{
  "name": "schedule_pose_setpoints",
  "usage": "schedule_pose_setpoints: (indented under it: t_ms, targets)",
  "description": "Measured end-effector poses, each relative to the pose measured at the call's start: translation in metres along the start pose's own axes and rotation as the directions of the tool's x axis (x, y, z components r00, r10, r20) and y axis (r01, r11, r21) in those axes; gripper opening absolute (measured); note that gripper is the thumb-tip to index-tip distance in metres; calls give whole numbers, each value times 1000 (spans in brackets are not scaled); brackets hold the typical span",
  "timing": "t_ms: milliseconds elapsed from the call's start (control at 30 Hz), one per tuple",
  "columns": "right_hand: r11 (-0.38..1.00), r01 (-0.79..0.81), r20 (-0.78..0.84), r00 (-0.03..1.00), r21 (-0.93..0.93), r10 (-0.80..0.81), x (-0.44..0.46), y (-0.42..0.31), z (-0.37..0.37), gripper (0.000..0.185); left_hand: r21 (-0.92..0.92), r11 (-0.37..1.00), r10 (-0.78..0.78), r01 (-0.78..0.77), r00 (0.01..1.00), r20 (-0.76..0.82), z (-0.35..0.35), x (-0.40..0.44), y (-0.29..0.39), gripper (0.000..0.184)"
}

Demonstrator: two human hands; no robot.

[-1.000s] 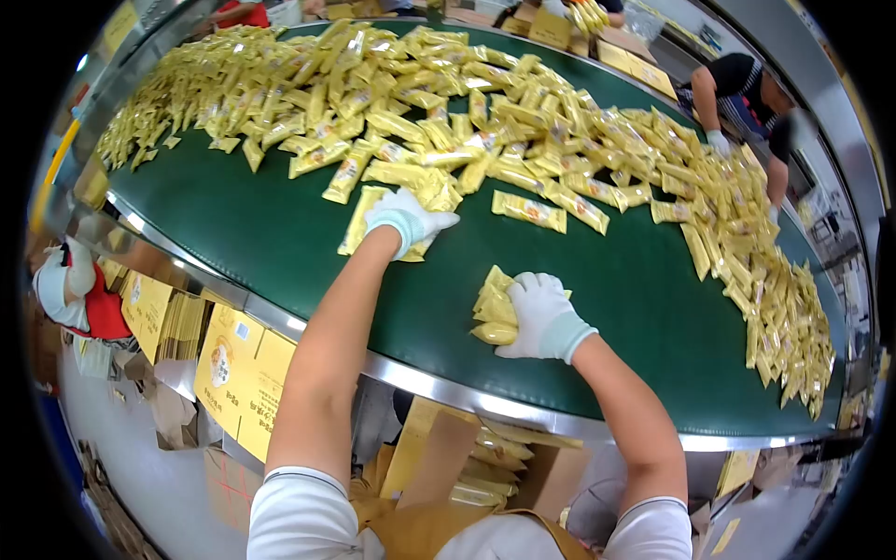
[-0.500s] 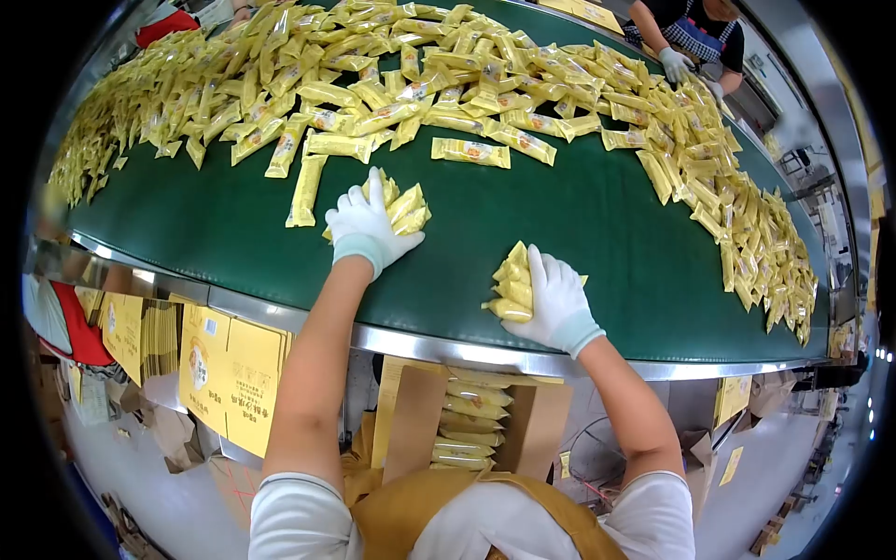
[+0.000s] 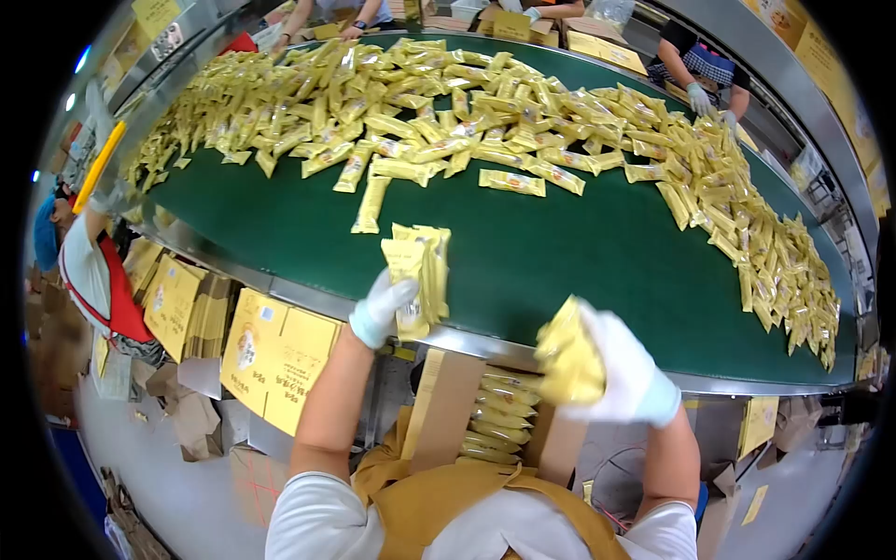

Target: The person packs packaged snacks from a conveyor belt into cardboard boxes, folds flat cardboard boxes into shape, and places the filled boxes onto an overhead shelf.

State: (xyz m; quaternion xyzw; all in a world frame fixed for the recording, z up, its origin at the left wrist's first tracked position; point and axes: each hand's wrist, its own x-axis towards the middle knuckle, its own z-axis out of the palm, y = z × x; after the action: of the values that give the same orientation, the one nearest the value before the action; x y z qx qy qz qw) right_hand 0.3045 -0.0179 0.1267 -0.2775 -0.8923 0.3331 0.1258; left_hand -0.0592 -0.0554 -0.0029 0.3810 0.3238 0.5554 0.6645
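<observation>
My left hand, in a white glove, is closed on a bundle of yellow packets held upright at the near edge of the green belt. Blurred by motion, my right hand grips a second bunch of yellow packets over the belt's front rim. Below and between the hands is an open cardboard box with rows of yellow packets inside. One loose packet lies on the belt beyond my left hand.
A long heap of yellow packets curves across the far side of the belt. Flattened yellow cartons lean at the lower left. A person works at the far right, others along the far side; one in a red apron stands left.
Both hands have drawn back toward me from the belt with their packets, now lifted near the box. The left bundle has turned upright. The view has also shifted.
</observation>
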Motion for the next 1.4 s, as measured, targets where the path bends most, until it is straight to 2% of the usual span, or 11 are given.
schedule_pose_setpoints:
  t_ms: [200, 233, 400, 567, 633, 700, 967, 1167, 1233, 1300, 1400]
  targets:
    - [693, 265, 468, 876, -670, 117, -18, -30, 113, 99, -471, 882, 112, -2, 972, 206, 78, -24, -9, 108]
    - [746, 259, 512, 850, -613, 125, -14, -26, 127, 99, -387, 920, -25, 56, 996, 83, 101, -28, 1, 135]
    - [957, 27, 530, 837, -289, 136, -21, -11, 182, 75, -325, 907, -189, 267, 949, 251, 102, -33, -34, 136]
    - [960, -34, 572, 797, -277, 193, -39, -4, 222, 75, 319, 939, -35, -128, 888, 459, 146, -33, -31, 107]
    - [982, -102, 408, 913, 159, 29, -63, 43, 271, 69, 763, 430, 41, -483, 855, 518, 159, -33, -38, 99]
    - [998, 16, 430, 903, -64, 13, -67, 17, 236, 57, 844, 17, -65, -536, 842, 536, 163, -41, -64, 101]
    - [862, -227, 520, 718, -454, 463, -57, -19, 221, 41, 785, -410, -344, -464, 876, 338, 155, -42, -130, 75]
    - [928, 110, 703, 686, -357, 189, -43, 4, 200, 40, 795, -165, -785, -583, 566, 252, 161, -12, -84, 102]
    - [973, 81, 876, 456, -218, 158, -16, -3, 137, 49, 779, 103, -803, -619, 411, 432, 133, -5, -67, 85]
    - [945, -104, 711, 686, 309, -156, -20, 46, 103, 51, 883, 467, -829, -39, 328, 453, 121, 25, 18, 60]
    - [762, -440, 574, 811, 474, 111, 30, 62, -1, 46, 812, 583, -542, 35, 761, 356, 35, 59, 73, 51]
